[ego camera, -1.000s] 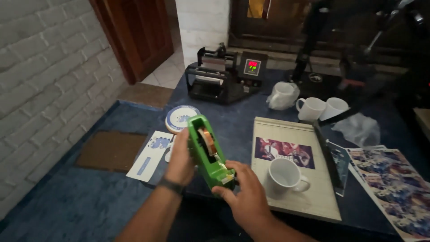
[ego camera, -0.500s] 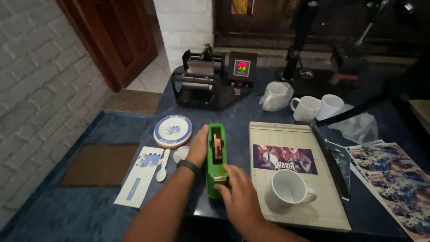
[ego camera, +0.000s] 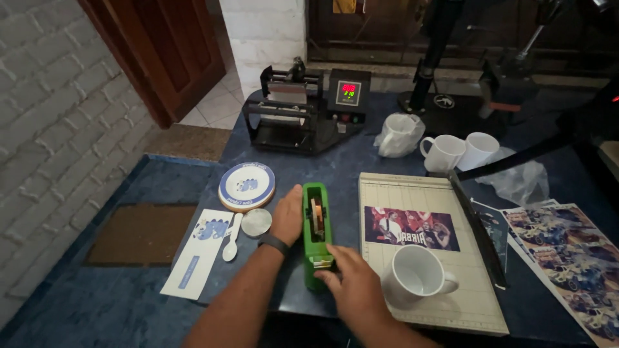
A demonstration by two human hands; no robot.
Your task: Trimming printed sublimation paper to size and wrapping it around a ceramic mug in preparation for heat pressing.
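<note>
Both on green tape dispenser [ego camera: 316, 233]: left hand [ego camera: 287, 214] flat alongside, right hand [ego camera: 351, 284] seemingly pinching front.

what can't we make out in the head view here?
- Right hand fingertips: hidden against the green tape dispenser, so the grip is unclear.
- Left hand palm: turned away against the dispenser's side.
- Tape end at the cutter: too small.
- Printed sheets: cut off at the right edge.
- Mug outer face: turned away.

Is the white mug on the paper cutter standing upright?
No, the white ceramic mug lies on its side on the beige paper cutter board, its open mouth facing the camera.
</note>
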